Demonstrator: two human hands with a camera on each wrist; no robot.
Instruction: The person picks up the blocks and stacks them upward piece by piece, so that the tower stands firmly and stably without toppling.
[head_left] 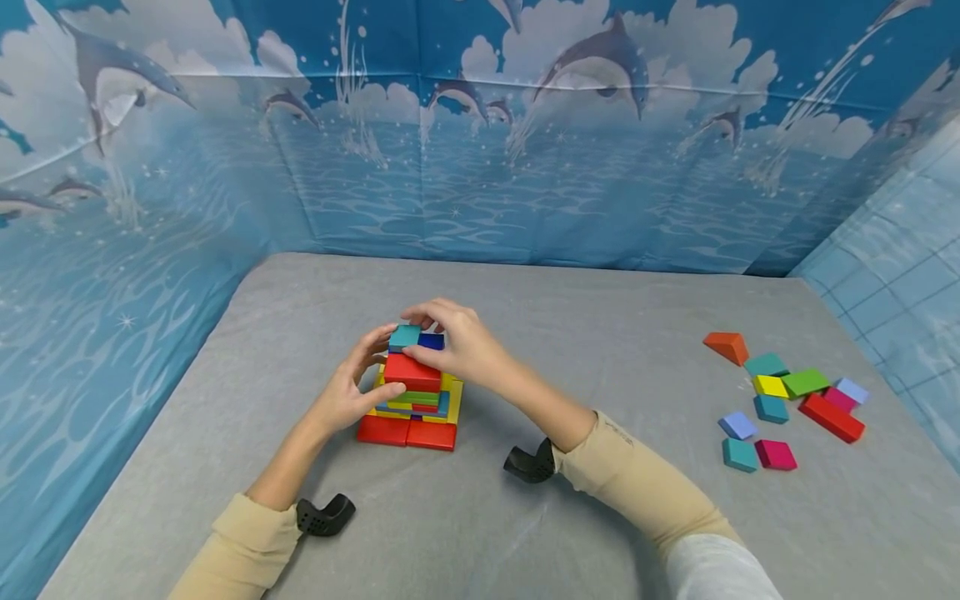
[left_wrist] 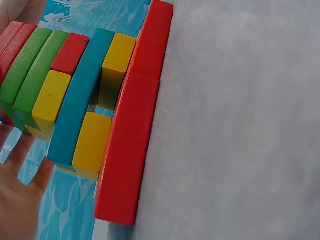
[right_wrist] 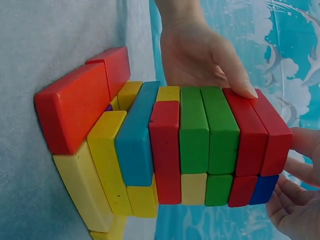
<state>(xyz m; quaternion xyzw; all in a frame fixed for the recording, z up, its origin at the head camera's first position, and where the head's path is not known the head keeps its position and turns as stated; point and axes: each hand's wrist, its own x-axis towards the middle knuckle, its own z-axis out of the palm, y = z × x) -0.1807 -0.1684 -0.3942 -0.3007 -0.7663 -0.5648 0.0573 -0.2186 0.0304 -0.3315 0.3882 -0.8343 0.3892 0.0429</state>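
Note:
A tower of coloured wooden blocks stands between the two hands. Its foot is made of flat red blocks; green, yellow and blue-green layers rise above, with red blocks near the top. A small teal block sits on a dark blue block at the summit. My right hand reaches over from the right, thumb in front and fingers behind, pinching the teal block. My left hand steadies the tower's left side, its thumb against the red block and its fingers loosely extended up along the side.
Loose blocks lie at the right of the grey tabletop: an orange wedge, a green block, a red block, a magenta block and several others. A dolphin-print curtain hangs behind and at the left.

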